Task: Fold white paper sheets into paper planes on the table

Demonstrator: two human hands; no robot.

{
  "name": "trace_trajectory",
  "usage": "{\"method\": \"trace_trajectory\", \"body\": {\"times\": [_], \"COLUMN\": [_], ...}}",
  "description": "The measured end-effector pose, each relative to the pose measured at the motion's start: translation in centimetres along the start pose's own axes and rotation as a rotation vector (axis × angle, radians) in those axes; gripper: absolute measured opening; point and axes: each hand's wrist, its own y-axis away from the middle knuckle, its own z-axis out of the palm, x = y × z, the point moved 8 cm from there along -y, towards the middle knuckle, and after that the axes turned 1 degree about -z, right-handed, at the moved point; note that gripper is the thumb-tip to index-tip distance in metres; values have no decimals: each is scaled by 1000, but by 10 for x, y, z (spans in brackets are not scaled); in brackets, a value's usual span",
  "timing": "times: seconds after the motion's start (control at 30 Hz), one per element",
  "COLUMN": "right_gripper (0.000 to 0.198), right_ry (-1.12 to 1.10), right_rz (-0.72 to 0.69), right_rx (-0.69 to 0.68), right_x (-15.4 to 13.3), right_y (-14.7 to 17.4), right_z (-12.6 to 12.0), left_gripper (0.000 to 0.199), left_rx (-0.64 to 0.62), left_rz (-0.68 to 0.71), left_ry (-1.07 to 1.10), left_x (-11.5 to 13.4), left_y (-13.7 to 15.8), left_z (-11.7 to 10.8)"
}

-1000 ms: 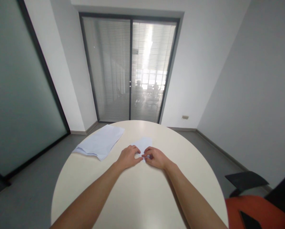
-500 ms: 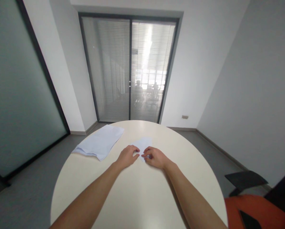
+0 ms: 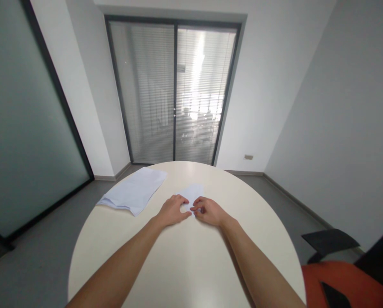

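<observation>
Both hands meet over the small folded paper, right out in the middle of the pale round tabletop (image 3: 185, 265)! The small folded paper (image 3: 193, 190) lies flat there, its far part bare and its near end tucked down between the fingertips. In from the left comes the left hand (image 3: 173, 210), forefinger and thumb apart in a curved C, the forefinger over the paper's left side, the thumb tip at its near end, just short of the other hand. Opposite it, the right hand (image 3: 210, 211), fingers bent inward and bunched close to the thumb at the near right edge; whether they pinch the sheet or merely press it, I cannot tell from here. Both forearms reach in low from the near side, the wrists close to the surface. Over to the left, near the tabletop's far left rim, sits a loose stack of white sheets (image 3: 134, 190), its edges slightly ruffled, well apart from the right hand. Off to the right, a chair with an orange-red seat (image 3: 335, 278) stands beside the tabletop, and beyond the far rim rise glazed doors with blinds (image 3: 143, 94), bright on their right half.
</observation>
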Motion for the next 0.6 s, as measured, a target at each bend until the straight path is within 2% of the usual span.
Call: {"method": "trace_trajectory", "body": {"times": [0.27, 0.43, 0.6], "right_gripper": [28, 29, 30], "right_ry": [-1, 1, 2], "right_rz": [12, -3, -20], "right_rx": [-7, 0, 9], "right_x": [0, 1, 0], "right_y": [0, 0, 1], "right_z": [0, 1, -1], "left_gripper": [51, 26, 22], "left_rx": [-46, 0, 17], "left_rz": [15, -9, 15], "left_ry": [-52, -9, -24], "left_x": [9, 4, 4], "left_y": [3, 0, 0], "left_z": [-1, -1, -1]}}
